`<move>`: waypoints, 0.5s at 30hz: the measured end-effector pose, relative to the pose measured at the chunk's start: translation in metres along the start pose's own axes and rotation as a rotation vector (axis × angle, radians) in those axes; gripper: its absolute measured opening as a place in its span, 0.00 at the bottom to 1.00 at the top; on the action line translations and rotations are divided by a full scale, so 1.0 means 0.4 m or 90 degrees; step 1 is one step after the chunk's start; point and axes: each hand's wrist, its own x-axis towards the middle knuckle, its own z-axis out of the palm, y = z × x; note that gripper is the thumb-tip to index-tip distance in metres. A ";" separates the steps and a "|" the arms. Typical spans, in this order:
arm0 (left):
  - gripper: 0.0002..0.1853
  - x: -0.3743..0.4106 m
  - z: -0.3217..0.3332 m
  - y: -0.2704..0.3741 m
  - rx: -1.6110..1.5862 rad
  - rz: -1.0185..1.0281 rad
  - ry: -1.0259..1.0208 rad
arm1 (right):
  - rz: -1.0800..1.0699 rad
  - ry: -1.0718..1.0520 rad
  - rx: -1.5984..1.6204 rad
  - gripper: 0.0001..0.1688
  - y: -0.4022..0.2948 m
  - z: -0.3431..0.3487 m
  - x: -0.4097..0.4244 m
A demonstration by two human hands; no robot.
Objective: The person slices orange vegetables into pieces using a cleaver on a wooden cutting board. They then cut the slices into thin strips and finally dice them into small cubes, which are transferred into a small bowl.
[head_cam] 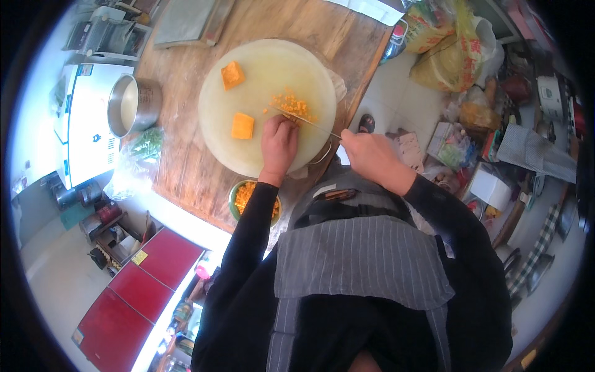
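My right hand (374,157) grips a kitchen knife (316,126), its thin blade reaching left over a round, pale cutting board (267,63). Beside the blade, the fingertips of my left hand (280,146) hold down a small piece of orange vegetable, probably pumpkin, mostly hidden under fingers and knife. Finely diced orange bits (295,104) lie scattered just beyond the blade. Two larger orange blocks sit apart on the board: one block (232,75) toward the far left, another block (242,126) left of my left hand.
A bowl of diced orange vegetable (245,197) is partly behind my left forearm. The wooden table (186,153) also bears a steel pot (148,107), a plastic bag with greens (139,153) and a flat grey-topped device (183,21). Filled bags (446,60) stand beyond the table's right edge.
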 end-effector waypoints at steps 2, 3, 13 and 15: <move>0.08 -0.009 0.003 -0.001 0.010 -0.003 0.006 | -0.007 0.006 0.006 0.04 -0.015 -0.033 -0.012; 0.08 -0.012 0.005 0.000 0.016 -0.005 0.012 | -0.006 0.001 0.004 0.04 -0.023 -0.044 -0.022; 0.08 0.002 0.012 0.004 0.022 0.019 0.029 | 0.011 -0.012 0.014 0.05 -0.007 0.024 0.001; 0.08 -0.009 0.009 0.004 0.028 0.011 0.034 | 0.008 -0.010 0.024 0.06 -0.009 0.017 0.005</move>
